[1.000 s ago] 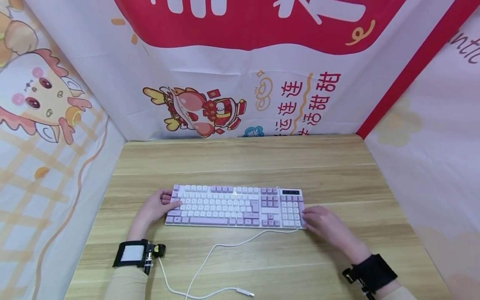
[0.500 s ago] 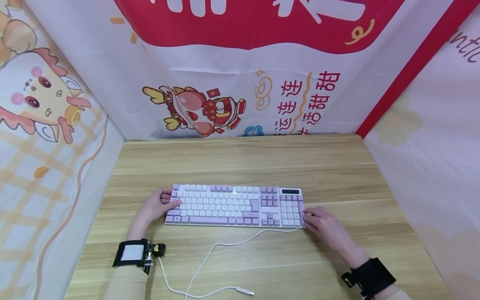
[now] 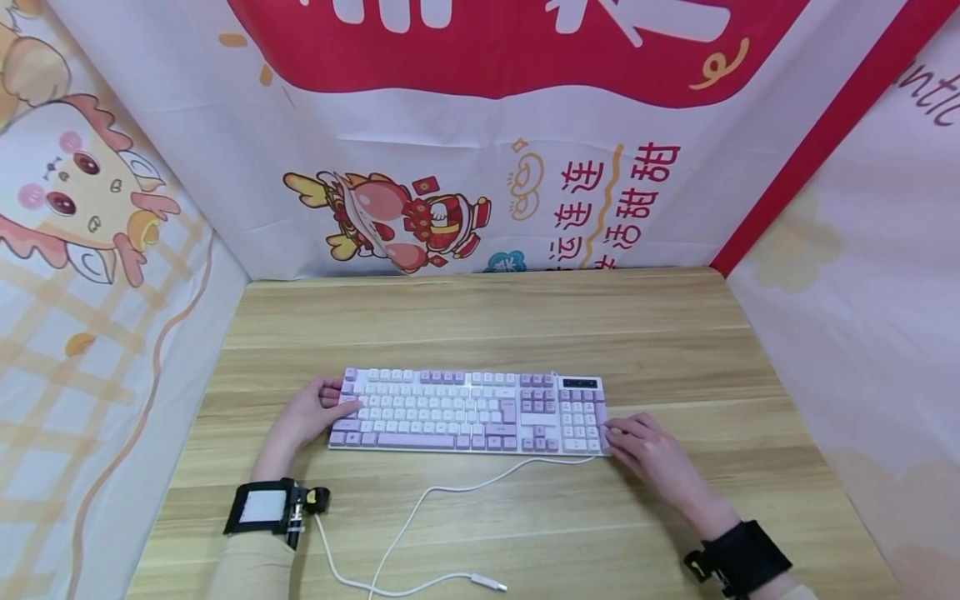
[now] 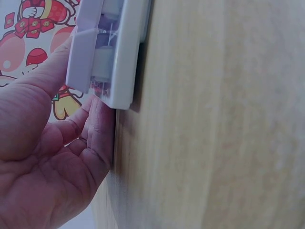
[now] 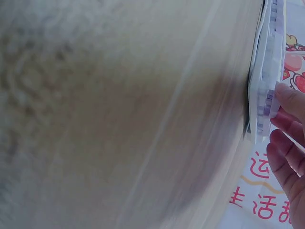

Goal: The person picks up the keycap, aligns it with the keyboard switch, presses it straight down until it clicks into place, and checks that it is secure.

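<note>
A white and lilac keyboard (image 3: 435,417) lies level on the wooden table in the head view. My left hand (image 3: 309,412) grips its left end. In the left wrist view the thumb (image 4: 52,67) reaches over the keys, while the fingers (image 4: 97,129) sit low against the end, by the tabletop. At the opposite end, my right hand (image 3: 652,454) holds the number pad side by its edge. The right wrist view shows the right thumb (image 5: 288,98) at a lilac key, with the other fingers bent beside it.
A white cable (image 3: 450,489) winds across the table (image 3: 480,321) in front of the keyboard, its plug (image 3: 487,581) near the front edge. Printed cloth walls (image 3: 420,125) enclose the table at the back and both sides. Each wrist wears a black camera strap (image 3: 738,558).
Both hands stay at the keyboard's ends, and the keyboard stays almost where it was. The right wrist has dropped slightly towards the front.
</note>
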A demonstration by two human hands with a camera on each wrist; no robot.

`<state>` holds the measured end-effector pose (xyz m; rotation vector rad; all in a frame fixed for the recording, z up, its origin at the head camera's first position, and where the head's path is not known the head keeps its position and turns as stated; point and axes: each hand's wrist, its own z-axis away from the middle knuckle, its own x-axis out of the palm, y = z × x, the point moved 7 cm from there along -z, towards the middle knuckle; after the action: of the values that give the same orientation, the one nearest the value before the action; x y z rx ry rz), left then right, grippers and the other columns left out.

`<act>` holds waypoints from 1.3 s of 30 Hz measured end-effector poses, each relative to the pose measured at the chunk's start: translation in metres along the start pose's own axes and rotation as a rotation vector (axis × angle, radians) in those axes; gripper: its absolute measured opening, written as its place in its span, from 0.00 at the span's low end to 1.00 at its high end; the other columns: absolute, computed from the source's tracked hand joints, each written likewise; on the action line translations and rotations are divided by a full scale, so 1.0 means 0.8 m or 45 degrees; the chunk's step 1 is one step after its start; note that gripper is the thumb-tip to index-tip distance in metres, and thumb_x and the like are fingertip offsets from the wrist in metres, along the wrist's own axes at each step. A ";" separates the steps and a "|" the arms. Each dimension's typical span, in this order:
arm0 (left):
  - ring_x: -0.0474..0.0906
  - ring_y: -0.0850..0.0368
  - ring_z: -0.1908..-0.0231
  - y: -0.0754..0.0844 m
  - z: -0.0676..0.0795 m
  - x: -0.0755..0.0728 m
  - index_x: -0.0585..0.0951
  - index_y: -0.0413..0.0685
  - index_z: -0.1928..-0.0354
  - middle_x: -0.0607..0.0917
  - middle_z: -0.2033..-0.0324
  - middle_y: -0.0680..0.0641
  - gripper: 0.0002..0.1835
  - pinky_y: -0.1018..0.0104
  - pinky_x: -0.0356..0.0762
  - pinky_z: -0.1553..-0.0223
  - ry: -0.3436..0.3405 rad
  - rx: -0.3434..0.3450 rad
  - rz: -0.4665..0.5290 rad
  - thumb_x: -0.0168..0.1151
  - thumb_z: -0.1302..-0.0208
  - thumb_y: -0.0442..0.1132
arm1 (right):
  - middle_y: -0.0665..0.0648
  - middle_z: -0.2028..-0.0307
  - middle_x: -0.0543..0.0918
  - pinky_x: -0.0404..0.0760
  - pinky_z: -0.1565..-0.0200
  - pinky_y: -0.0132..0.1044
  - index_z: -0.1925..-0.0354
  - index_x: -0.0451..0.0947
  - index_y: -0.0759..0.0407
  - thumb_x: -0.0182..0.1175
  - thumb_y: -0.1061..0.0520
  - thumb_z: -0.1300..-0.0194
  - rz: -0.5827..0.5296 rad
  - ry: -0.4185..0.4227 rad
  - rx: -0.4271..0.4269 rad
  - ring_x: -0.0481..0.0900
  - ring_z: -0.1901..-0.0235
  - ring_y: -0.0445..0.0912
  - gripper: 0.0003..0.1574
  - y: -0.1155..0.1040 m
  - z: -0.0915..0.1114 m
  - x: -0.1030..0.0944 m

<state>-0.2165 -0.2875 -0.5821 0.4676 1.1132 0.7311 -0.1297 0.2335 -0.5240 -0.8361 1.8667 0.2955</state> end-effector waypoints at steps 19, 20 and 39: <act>0.76 0.46 0.48 0.001 0.001 -0.001 0.68 0.38 0.34 0.79 0.47 0.37 0.46 0.52 0.77 0.45 0.001 0.022 -0.031 0.67 0.42 0.66 | 0.59 0.56 0.90 0.84 0.61 0.40 0.62 0.88 0.61 0.76 0.61 0.56 -0.039 0.098 0.036 0.83 0.61 0.48 0.18 -0.002 0.005 -0.002; 0.76 0.45 0.48 0.001 0.001 -0.001 0.68 0.39 0.34 0.79 0.47 0.38 0.46 0.53 0.77 0.45 0.003 0.021 -0.032 0.67 0.42 0.66 | 0.59 0.56 0.90 0.84 0.61 0.40 0.62 0.88 0.60 0.76 0.61 0.56 -0.037 0.098 0.032 0.83 0.62 0.48 0.18 -0.002 0.005 -0.003; 0.76 0.46 0.47 0.000 0.000 -0.001 0.68 0.39 0.34 0.79 0.46 0.38 0.45 0.52 0.77 0.45 0.006 0.015 -0.018 0.67 0.42 0.65 | 0.57 0.63 0.88 0.85 0.58 0.42 0.67 0.88 0.61 0.76 0.63 0.55 0.071 0.040 0.004 0.81 0.60 0.50 0.12 -0.012 -0.001 -0.001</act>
<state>-0.2171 -0.2883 -0.5814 0.4675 1.1244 0.7136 -0.1236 0.2265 -0.5216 -0.7915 1.9213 0.3154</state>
